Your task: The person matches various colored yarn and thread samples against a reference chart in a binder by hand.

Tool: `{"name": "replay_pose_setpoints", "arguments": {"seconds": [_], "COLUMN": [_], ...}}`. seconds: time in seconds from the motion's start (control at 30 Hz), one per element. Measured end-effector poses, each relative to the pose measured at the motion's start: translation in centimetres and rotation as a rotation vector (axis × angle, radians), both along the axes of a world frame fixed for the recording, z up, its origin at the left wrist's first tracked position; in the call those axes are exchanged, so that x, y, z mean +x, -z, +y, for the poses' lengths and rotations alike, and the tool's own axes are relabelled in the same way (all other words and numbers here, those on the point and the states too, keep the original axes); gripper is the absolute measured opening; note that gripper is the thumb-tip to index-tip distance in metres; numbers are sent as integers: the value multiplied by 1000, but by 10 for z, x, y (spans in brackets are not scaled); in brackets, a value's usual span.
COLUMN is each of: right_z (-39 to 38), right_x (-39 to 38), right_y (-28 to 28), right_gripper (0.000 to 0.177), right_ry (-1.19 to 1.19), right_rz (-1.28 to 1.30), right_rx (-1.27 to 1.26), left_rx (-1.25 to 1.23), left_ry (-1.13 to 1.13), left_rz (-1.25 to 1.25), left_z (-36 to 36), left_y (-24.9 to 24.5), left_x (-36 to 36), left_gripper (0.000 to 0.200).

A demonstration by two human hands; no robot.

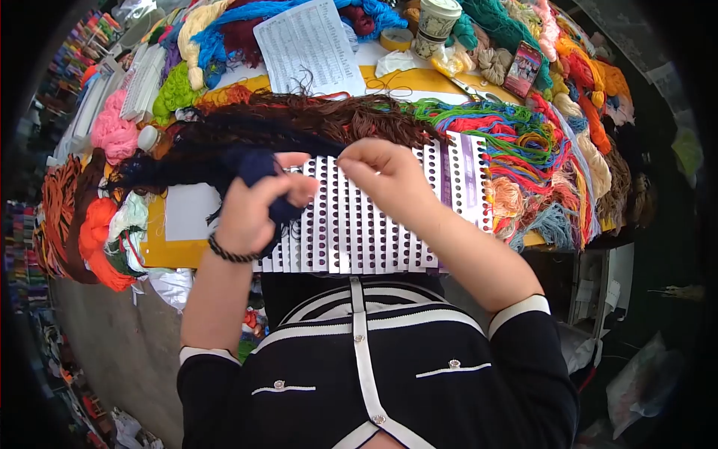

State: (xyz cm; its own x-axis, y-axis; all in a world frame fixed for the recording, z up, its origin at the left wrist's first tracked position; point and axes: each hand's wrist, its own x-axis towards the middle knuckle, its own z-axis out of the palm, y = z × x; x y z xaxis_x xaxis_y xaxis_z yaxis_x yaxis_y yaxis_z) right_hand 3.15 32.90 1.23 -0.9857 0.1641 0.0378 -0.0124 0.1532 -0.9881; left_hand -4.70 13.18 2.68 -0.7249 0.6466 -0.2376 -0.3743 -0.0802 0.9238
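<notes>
My left hand (258, 206), a dark beaded bracelet at its wrist, is closed around a bundle of dark navy thread (258, 161); the thumb and index finger extend to the right and look slightly blurred. Navy strands run from the bundle toward my right hand (385, 176). Its thumb and index finger are pinched together where those strands end. Beneath both hands lies a row of overlapping white cards (340, 232) with punched holes along their edges. Brown thread (351, 116) hangs from holes along the cards' far side, and multicoloured thread (516, 138) spreads out on the right.
A printed sheet (308, 49) lies at the back. Scissors (467, 88), a phone (523, 69), a tape roll (396, 37) and a patterned cup (436, 26) are nearby. Coloured yarn hanks surround the work area, including pink yarn (114, 127) and orange-red yarn (105, 239).
</notes>
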Motion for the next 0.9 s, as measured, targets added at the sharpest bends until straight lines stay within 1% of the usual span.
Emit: {"name": "replay_pose_setpoints", "arguments": {"seconds": [0.07,0.1,0.13,0.2,0.23,0.3,0.33,0.43,0.53,0.6,0.7,0.77,0.8,0.87,0.9], "right_z": [-16,-23,-36,-41,-42,-43,-42,-39,-39,-40,-39,-40,-40,-41,-42], "right_x": [3,5,9,12,13,15,16,19,25,28,31,32,33,33,34], "right_y": [0,-4,-3,-8,-8,-6,-5,-4,-12,-14,-10,-7,-6,-6,-6], "right_gripper": [13,15,15,14,14,13,13,13,13,12,12,12,12,11,11], "right_ry": [-49,-101,-91,-110,-115,-111,-112,-148,-142,-115,-76,-60,-42,-36,-28], "right_rz": [249,226,17,-64,-65,-212,-212,-232,-173,-107,-126,-108,-90,-117,-142], "right_rx": [104,42,-353,-421,-418,-561,-559,-615,-650,-741,-698,-692,-686,-669,-651], "left_rx": [143,173,177,133,103,112,118,131,159,182,192,204,204,53,53], "left_ry": [118,124,122,122,127,127,130,121,123,132,61,-18,-19,-17,-18], "left_rz": [-24,-64,-61,3,11,44,76,47,7,-32,-93,-103,-103,104,104], "left_z": [5,6,7,8,7,8,8,6,0,-3,-4,-3,-3,-2,1], "left_y": [2,0,0,0,4,5,6,11,8,6,4,2,4,10,11], "left_x": [18,23,27,32,33,39,41,43,42,42,44,47,48,49,50], "left_gripper": [44,48,48,48,48,46,44,46,46,46,45,34,34,24,24]}}
